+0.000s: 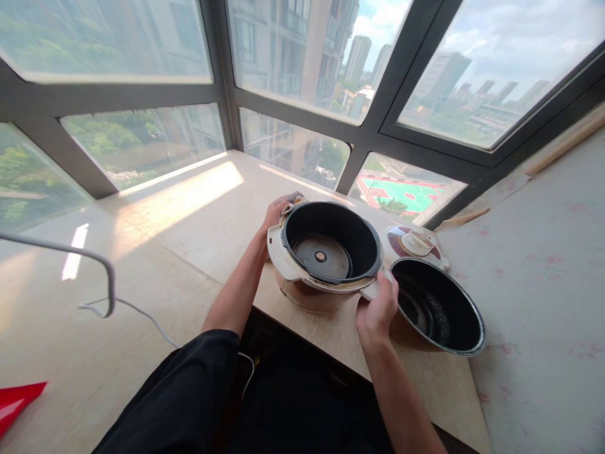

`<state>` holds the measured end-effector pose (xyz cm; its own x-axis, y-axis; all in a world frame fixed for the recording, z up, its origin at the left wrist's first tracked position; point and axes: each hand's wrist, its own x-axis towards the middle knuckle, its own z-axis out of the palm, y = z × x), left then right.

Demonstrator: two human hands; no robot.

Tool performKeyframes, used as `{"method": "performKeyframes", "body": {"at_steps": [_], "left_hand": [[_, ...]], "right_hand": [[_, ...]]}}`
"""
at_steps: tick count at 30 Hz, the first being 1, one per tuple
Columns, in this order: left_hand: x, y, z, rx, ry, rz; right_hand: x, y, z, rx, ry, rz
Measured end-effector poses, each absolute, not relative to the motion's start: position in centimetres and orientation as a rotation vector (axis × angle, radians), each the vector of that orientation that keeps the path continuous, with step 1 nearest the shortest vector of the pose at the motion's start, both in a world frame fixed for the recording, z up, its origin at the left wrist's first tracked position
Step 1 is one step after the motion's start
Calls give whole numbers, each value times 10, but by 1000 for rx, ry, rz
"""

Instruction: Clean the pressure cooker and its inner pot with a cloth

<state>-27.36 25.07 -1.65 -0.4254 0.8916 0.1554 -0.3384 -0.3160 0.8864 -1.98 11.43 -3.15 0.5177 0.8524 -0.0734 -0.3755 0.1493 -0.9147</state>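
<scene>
An electric pressure cooker body [312, 297] without its lid stands on the ledge in front of me, slightly tilted in view. Its dark inside [326, 255] shows a round heating plate with a small button in the middle. My left hand [278, 211] is closed at the cooker's far left side, fingers partly hidden; a greyish patch by the fingertips is too small to make out. With my right hand [379, 306] I grip the handle on the near right side. Right of it, touching or close to the cooker, a black inner pot [439, 306] leans with its mouth tilted up.
Behind the inner pot lies the cooker's lid [416, 243] with a pale knob, close to the patterned wall [534, 284]. A grey cable [111, 277] crosses the left part of the pale ledge [189, 214]. Something red [19, 403] lies at lower left. Framed windows [293, 107] border the back.
</scene>
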Motion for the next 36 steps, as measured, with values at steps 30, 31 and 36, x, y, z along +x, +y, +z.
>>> {"method": "performKeyframes", "body": {"at_steps": [30, 31, 36], "left_hand": [[-148, 91, -80, 592, 1894, 2311], [-150, 94, -90, 618, 1936, 2312], [-197, 127, -116, 631, 1892, 2253]], "right_hand": [[-4, 343, 2, -1406, -1362, 987], [-3, 341, 3, -1422, -1378, 971], [9, 317, -4, -1514, -1351, 959]]}}
